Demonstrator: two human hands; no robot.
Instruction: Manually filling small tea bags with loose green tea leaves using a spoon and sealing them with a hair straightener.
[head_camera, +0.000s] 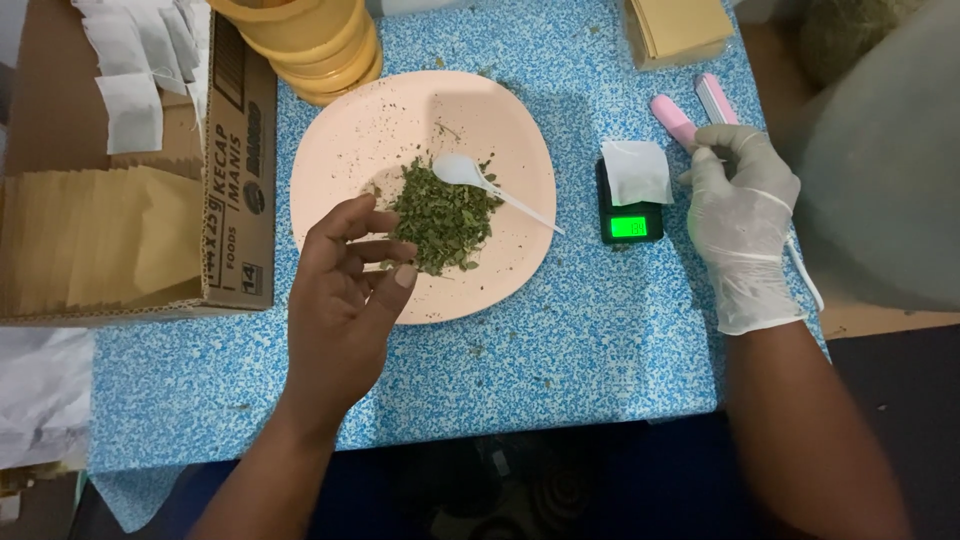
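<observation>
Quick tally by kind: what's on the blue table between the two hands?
Plate: 1
Spoon: 1
Pile of dried green leaves: 1
Pocket scale: 1
White paper sachet on the scale: 1
Total: 5

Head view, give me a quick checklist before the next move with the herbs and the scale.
1. Dried herbs piled on the pink plate: ok.
2. White spoon on the plate, bowl beside the pile, free of both hands: ok.
3. Paper sachet lying on the scale, display lit: ok.
4. Left hand bare, fingers curled at the pile's edge; whether it pinches herbs: cannot tell.
5. Right hand gloved, resting right of the scale by the pink sealer: ok.
6. Sachet already filled: cannot tell.
</observation>
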